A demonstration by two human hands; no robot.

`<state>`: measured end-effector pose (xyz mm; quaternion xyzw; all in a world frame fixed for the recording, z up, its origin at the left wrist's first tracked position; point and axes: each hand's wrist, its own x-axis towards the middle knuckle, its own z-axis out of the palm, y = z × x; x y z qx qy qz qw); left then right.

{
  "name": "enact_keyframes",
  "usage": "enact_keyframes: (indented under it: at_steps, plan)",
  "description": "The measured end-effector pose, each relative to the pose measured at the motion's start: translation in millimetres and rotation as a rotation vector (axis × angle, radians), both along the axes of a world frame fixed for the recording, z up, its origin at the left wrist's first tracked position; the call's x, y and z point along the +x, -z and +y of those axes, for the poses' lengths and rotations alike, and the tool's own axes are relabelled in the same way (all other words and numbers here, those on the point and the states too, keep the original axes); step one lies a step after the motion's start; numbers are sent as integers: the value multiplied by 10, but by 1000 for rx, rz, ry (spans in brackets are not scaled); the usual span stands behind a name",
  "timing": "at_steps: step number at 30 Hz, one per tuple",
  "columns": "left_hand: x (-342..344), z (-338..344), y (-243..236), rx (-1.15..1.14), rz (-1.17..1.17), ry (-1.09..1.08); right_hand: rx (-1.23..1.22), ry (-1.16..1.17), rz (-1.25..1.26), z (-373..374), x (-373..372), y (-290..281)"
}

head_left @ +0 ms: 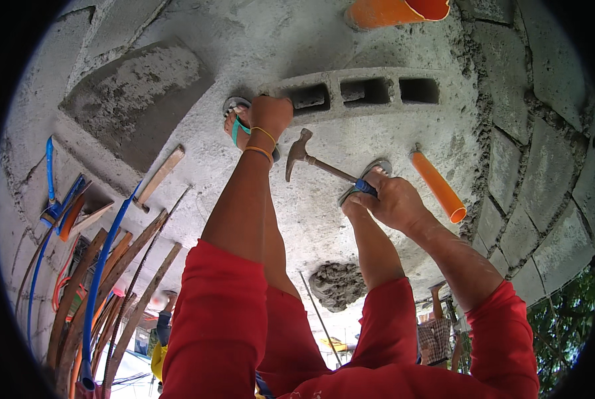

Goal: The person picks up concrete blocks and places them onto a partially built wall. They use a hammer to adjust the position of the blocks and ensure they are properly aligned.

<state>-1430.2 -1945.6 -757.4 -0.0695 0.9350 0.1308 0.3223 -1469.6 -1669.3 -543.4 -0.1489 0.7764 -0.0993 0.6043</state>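
Observation:
A grey concrete hollow block (336, 94) with a row of three rectangular holes lies in front of me. My left hand (271, 114) is closed at its left end, with the fingertips hidden behind the knuckles. A claw hammer (329, 169) with a worn metal head and blue grip is held in my right hand (396, 205). My right fingers wrap round the end of its handle, and the head points toward my left hand, below the block and apart from it. My sandalled feet stand close behind both hands.
An orange pipe (438, 186) lies right of my right hand; a wider orange pipe (394, 12) is beyond the block. A mortar heap (337, 286) sits between my legs. Wood strips (134, 312) and a blue pipe (108, 256) lie left, near a concrete slab (138, 100). People show in the background.

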Motion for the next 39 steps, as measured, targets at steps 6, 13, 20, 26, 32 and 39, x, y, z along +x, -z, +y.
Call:
enact_keyframes:
  at_steps: [6,13,20,26,32,39]
  plan:
    - [316,243,-152,147,20,-525,-185,880,-588,89,-83,-780]
    - [414,457,-424,345,-21,-1023,152,329,-68,-782,-1264,-408]
    - [466,440,-334,349,-57,-901,-136,552,152,-1388,-1587,-224]
    - [504,429,-309,419,-70,-972,174,-181,46,-1633,-1804,-69]
    - [496,408,-292,461,-63,-989,209,-1,91,-1972,-1940,-83]
    - [562,446,-235,488,-37,-1009,248,-161,21,-1968,-2049,179]
